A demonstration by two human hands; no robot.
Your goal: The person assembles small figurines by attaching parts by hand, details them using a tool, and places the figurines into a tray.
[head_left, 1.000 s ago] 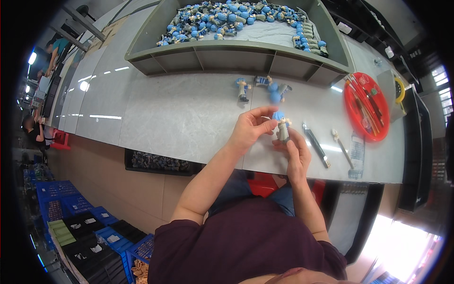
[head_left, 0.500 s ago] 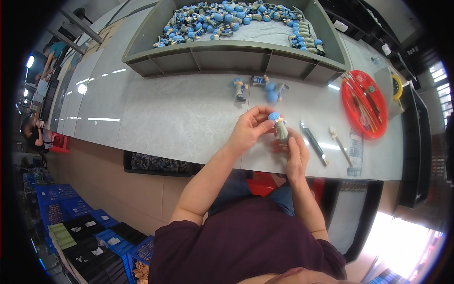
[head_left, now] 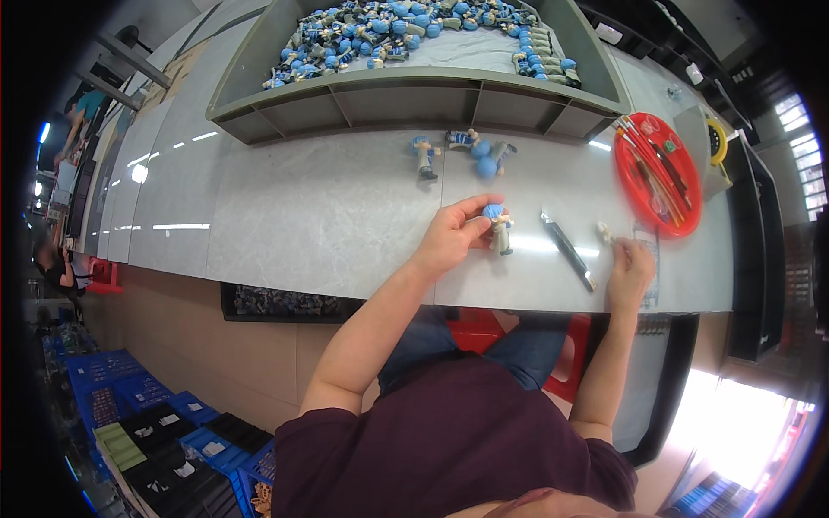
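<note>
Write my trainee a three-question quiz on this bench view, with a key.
1. Which hand holds the small blue-haired figurine in pale grey clothing?
2. True or false: the oval red plastic dish lies right of the slim, dark, pen-shaped tool.
3. The right hand is nearest to: A) the large grey-green plastic bin; B) a thin, pale-tipped stick; C) the red dish?

Key:
1. The left hand.
2. True.
3. B.

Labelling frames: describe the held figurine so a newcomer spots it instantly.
Find the big grey bin on the table. Toward the table's near edge, past the loose figurines, the left hand holds one blue-haired figurine. It is the only figurine in a hand.
</note>
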